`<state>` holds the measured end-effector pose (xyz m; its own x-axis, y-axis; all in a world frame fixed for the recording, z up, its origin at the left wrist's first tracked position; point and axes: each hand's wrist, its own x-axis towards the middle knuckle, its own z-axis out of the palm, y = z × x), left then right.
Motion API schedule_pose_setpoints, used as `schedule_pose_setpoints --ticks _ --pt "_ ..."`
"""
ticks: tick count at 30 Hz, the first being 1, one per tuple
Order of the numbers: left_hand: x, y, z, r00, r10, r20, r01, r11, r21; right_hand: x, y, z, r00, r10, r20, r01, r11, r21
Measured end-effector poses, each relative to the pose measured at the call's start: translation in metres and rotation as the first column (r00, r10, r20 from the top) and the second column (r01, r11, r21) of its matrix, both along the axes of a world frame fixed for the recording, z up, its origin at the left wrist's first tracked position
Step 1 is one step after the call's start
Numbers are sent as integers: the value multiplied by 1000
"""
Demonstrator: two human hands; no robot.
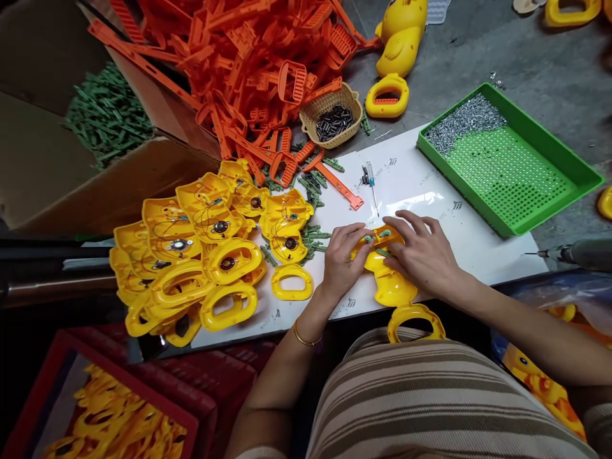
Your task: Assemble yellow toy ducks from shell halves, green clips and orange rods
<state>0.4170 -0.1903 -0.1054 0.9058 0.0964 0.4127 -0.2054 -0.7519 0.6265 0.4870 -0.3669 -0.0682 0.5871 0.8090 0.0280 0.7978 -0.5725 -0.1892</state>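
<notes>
Two hands work one yellow shell [389,287] lying at the tabletop's [430,185] near edge: left hand [342,258] grip closed on the shell's left rim, right hand [421,252] grip open, fingers flat across its top, with a screwdriver [370,178] just beyond the shell.

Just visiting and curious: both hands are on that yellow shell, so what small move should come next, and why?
Probably pressing the small green pieces firmly into the yellow shell: the left hand and right hand both have fingertips on them at its top end, and the screwdriver lies untouched beyond.
</notes>
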Motion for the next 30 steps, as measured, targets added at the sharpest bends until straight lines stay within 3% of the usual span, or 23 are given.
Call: schedule_pose_setpoints --ticks 3,6,9,12,13,15,17,19,22,24,28,30 --pt "-2 0 -1 1000 15 -12 -16 1000 -12 0 3 1 999 10 -53 -10 1000 0" --pt "-3 -1 -2 999 38 -19 -38 999 -34 0 -5 6 983 57 -173 -27 985 172" --pt "-3 -1 -3 999 47 -24 -49 997 -52 8 -15 18 920 149 -364 42 883 467" --pt "-2 -1 -3 999 40 -26 -42 997 -67 28 -5 31 925 39 -377 209 777 594" --pt "-2 0 -3 999 39 -27 -41 997 -69 37 5 33 939 -11 -344 225 776 589" --pt "-2 0 -3 999 40 -33 -42 997 -70 59 32 34 956 -8 -294 168 836 523" --pt "-2 0 -3 998 43 -39 -46 996 -73 82 62 28 947 113 -301 20 914 406" --pt "-3 0 -2 998 48 -40 -51 996 -79 102 88 18 942 211 -262 -133 949 287" --pt "-4 0 -2 997 63 -37 -66 994 -85 121 110 0 922 317 -223 -303 948 93" --pt "-4 1 -3 997 67 -39 -70 994 -87 125 113 -9 919 331 -213 -330 943 42" --pt "-4 2 -3 997 60 -45 -64 993 -96 125 108 -17 911 366 -189 -358 930 76" --pt "-4 2 -2 997 57 -48 -62 993 -99 126 106 -20 892 427 -146 -402 899 174"
